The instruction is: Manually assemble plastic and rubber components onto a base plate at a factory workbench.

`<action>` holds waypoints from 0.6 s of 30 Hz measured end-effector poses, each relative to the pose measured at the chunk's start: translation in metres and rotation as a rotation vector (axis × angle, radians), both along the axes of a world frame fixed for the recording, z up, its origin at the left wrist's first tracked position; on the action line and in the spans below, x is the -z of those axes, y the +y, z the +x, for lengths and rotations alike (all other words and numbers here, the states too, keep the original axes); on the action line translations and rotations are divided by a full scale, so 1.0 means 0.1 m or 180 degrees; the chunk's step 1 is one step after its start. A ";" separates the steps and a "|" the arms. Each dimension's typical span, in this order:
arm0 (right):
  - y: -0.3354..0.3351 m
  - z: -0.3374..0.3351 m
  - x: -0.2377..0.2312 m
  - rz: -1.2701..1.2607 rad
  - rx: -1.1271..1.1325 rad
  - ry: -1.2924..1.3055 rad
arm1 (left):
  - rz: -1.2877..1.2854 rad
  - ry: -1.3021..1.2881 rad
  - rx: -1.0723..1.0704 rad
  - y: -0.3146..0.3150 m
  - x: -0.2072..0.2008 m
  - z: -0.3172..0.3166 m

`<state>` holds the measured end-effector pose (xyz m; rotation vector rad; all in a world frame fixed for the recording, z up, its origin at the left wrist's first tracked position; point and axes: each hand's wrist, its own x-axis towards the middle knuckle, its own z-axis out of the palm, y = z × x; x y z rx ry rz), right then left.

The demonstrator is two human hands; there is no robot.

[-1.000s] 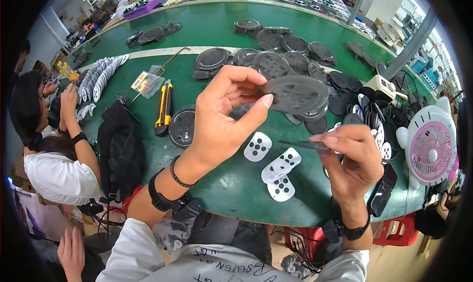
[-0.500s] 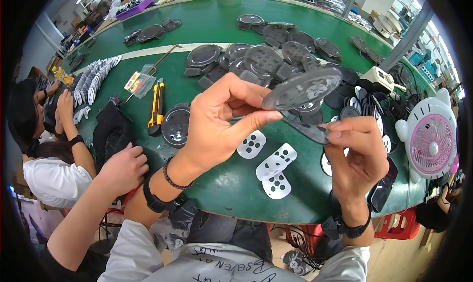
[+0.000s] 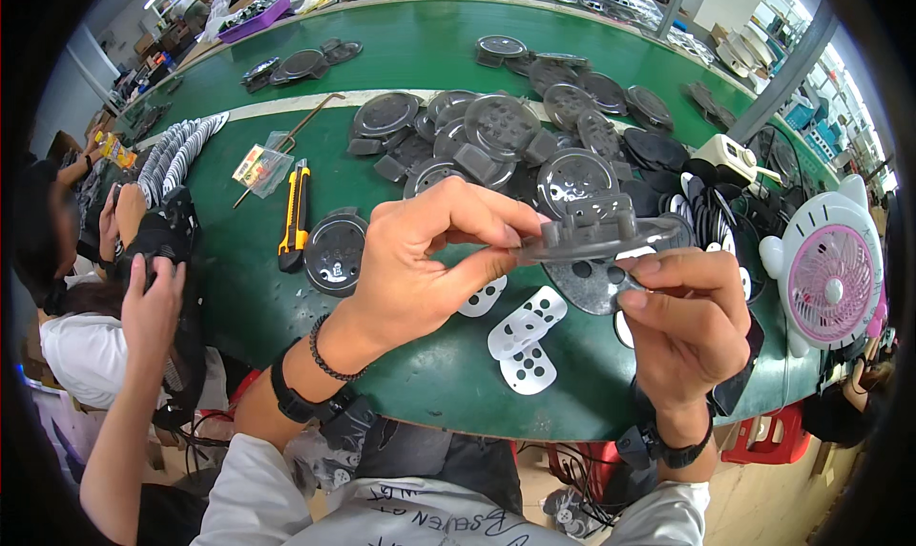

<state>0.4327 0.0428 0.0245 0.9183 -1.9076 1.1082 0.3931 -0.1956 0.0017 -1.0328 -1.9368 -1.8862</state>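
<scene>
1. Left hand (image 3: 410,264): thumb and fingers pinched on left edge of grey disc (image 3: 596,247); disc held up over desk (image 3: 420,393), seen nearly edge-on, raised tabs on top.
2. Right hand (image 3: 692,322): thumb and fingers clamped on right edge of dark holed piece (image 3: 590,290); piece tilted, just below and nearer than the disc. Can't tell if the two touch.
3. White holed cards (image 3: 528,369) on desk, nearer than the held parts; two overlap, another lies partly behind left hand.
4. Left of left hand: round grey part (image 3: 336,252) flat on desk; yellow-black utility knife (image 3: 296,217) just left of it.
5. Farther left: clear plastic packet (image 3: 262,167), bent metal rod (image 3: 310,121) beside it.
6. Far side, middle: heap of round grey parts (image 3: 501,126).
7. Right: black pads (image 3: 656,151) piled, white-pink fan (image 3: 832,277) farther right.
8. Far left: row of white pieces (image 3: 181,157); co-worker's hand (image 3: 153,303) nearer.
</scene>
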 end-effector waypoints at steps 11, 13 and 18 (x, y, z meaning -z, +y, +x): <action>-0.02 0.03 0.00 -0.0181 -0.0286 -0.0005 | 0.0083 0.0113 0.0038 0.00 0.00 -0.02; -0.01 0.04 -0.01 -0.0215 -0.0320 -0.0028 | 0.0112 0.0113 0.0072 0.00 0.01 -0.01; 0.01 0.05 -0.01 -0.0138 -0.0373 -0.0089 | 0.0165 0.0099 0.0192 0.00 0.03 -0.01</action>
